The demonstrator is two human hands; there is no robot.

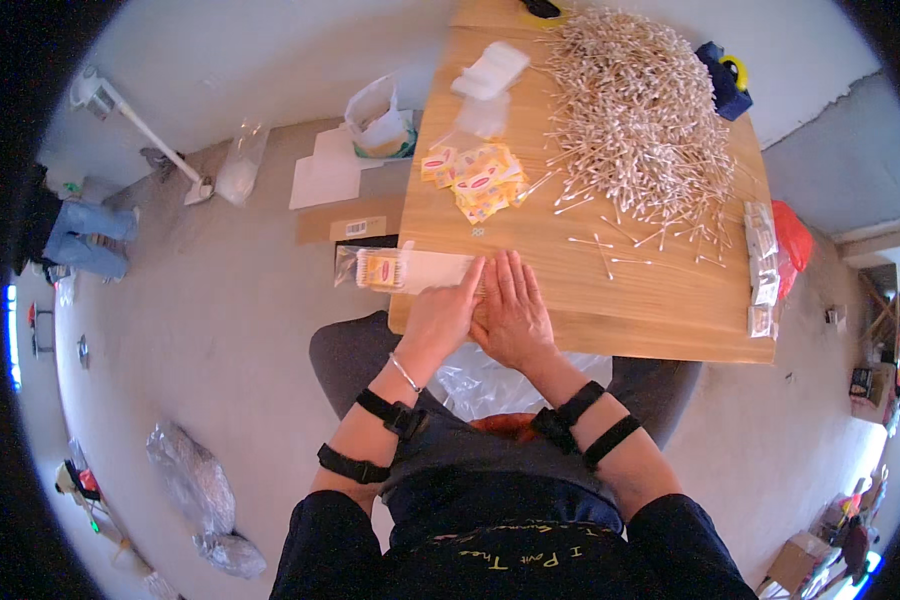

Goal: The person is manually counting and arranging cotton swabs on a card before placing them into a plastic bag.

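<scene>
Wood table (660, 318) is seen under both hands; the left hand (443, 315) and the right hand (515, 318) are placed together near its front edge, with contact between them; the fingers of the right hand are kept straight and close, while the index finger of the left hand is stretched forward; the space below the hands is hidden, so it cannot be told how far the left hand is closed, or whether anything is gripped by either one; at nine o'clock from them, a white strip (435, 270) is reached by the left hand, and beyond it a clear-wrapped pack (380, 268) of cotton swabs is located at the table edge; yellow labels (488, 182) are piled at twelve o'clock; a big heap of cotton swabs (640, 120) is spread between one and two o'clock; some loose swabs (605, 255) are scattered nearer, between two and three; wrapped packs (762, 270) are lined up at three o'clock, along the far side edge.
</scene>
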